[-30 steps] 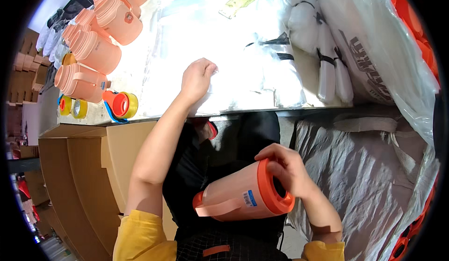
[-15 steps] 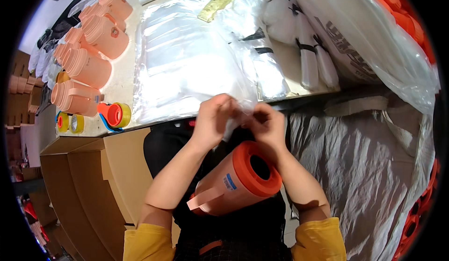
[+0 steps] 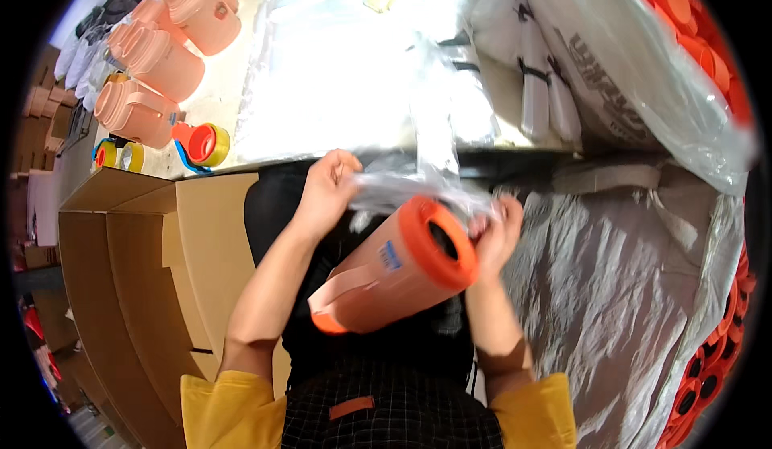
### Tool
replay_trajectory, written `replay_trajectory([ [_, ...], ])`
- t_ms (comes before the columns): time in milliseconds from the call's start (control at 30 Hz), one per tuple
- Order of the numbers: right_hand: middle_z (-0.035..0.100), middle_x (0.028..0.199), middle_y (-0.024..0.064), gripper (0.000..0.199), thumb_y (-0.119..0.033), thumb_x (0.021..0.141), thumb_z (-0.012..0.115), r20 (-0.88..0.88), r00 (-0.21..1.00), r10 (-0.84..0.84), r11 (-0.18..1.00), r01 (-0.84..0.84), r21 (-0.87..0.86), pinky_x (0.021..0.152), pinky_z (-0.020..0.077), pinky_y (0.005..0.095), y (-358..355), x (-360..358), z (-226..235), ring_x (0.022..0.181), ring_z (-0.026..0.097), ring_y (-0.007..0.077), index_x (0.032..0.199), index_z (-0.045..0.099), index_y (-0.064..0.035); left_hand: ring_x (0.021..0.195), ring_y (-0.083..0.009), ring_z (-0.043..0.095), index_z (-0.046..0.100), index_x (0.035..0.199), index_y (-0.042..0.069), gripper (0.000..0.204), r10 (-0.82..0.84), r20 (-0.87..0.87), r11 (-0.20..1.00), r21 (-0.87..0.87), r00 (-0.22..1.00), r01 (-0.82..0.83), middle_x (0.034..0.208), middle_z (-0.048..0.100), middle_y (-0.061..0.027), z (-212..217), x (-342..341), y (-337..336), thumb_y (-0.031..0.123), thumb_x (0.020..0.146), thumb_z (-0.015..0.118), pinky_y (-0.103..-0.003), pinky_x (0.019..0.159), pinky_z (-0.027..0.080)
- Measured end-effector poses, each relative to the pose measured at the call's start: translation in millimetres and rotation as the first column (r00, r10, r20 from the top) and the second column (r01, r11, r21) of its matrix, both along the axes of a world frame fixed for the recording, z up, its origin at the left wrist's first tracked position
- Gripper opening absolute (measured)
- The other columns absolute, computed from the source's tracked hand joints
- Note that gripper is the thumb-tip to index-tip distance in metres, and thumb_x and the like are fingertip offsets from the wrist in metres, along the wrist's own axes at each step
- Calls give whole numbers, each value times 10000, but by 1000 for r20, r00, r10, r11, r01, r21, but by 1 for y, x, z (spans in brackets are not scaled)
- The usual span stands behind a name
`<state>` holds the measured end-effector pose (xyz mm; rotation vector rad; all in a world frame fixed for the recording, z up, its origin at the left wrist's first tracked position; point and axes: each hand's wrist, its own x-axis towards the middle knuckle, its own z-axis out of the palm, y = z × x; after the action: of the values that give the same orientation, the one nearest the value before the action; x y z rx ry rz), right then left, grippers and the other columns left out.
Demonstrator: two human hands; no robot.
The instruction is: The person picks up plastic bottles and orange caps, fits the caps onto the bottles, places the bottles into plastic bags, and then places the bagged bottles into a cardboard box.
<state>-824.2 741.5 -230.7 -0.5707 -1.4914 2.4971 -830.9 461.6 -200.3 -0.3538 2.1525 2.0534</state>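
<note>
Now here they are, both hands up at chest side of the table (image 3: 227,95), with a strip of clear film (image 3: 394,190) stretched between them! The left hand (image 3: 328,193) has its fingers closed in a pinch on one end, and the right hand (image 3: 497,236) nips the other, hardly a gap in either grip as far as the blur lets one judge. Held wide like that, the film presumably stays spread rather than bunching up.

And the peach jug (image 3: 371,272)? On the lap, tilted, its orange-red top toward the right hand and its handle to the left. No palm wraps it; the lap seems to bear it, which would leave both hands for the film. Whether the right hand brushes the rim, one cannot tell.

Look around: a glaring stack of clear plastic (image 3: 330,87) fills the table ahead, more peach jugs (image 3: 165,67) crowd its left side, and a yellow tape roll (image 3: 215,145) sits near the edge. A cardboard box (image 3: 145,296) hems in the left elbow, a grey sheet (image 3: 595,312) the right, and the table edge probably limits forward reach, while a bulging plastic sack (image 3: 635,71) hogs the far right corner.
</note>
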Motion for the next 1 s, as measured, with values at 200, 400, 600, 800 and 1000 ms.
replay_trajectory([
  [200, 603, 1094, 167, 214, -54, 956, 582, -334, 734, 591, 432, 62, 900, 764, 518, 405, -12, 78, -4, 864, 614, 337, 1166, 544, -38, 754, -315, 571, 581, 1113, -6, 402, -273, -533, 832, -548, 801, -81, 919, 577, -140, 69, 126, 4, 118, 788, 783, -394, 667, 480],
  [400, 614, 1214, 238, 441, 4, 864, 702, 261, 249, 933, 9, -739, 673, 928, 523, 419, -70, 130, 9, 1091, 647, 392, 1266, 520, -4, 1068, -291, 602, 460, 1423, -41, 492, 340, -275, 724, -534, 899, -437, 1200, 590, -174, -13, 243, -19, 57, 953, 565, -419, 938, 477],
  [600, 647, 1228, 176, 515, 58, 834, 712, -108, -221, 969, -107, -772, 626, 958, 527, 371, -163, 125, 73, 1034, 713, 268, 1305, 518, -19, 886, -192, 561, 616, 1341, -34, 470, 568, -725, 32, -452, 388, -891, 903, 590, -85, 87, 332, -148, -68, 887, 499, -331, 777, 486],
  [800, 697, 987, 140, 206, 86, 851, 675, 34, -183, 983, -150, -673, 724, 776, 551, 331, -169, 136, 49, 884, 703, 238, 1037, 657, 0, 1022, -266, 603, 764, 1087, 232, 268, 443, 356, -101, -892, 823, 440, 984, 664, -25, 29, 547, -234, 165, 891, 594, -401, 739, 562],
  [1000, 683, 892, 93, 123, 98, 895, 576, 189, 189, 964, 43, -808, 588, 740, 501, 262, -142, 117, 27, 773, 619, 143, 939, 650, 10, 1268, -300, 548, 682, 1290, 240, 459, 265, 955, 406, -237, 135, 882, 1200, 677, -83, -90, 635, -230, 165, 838, 640, -417, 936, 531],
])
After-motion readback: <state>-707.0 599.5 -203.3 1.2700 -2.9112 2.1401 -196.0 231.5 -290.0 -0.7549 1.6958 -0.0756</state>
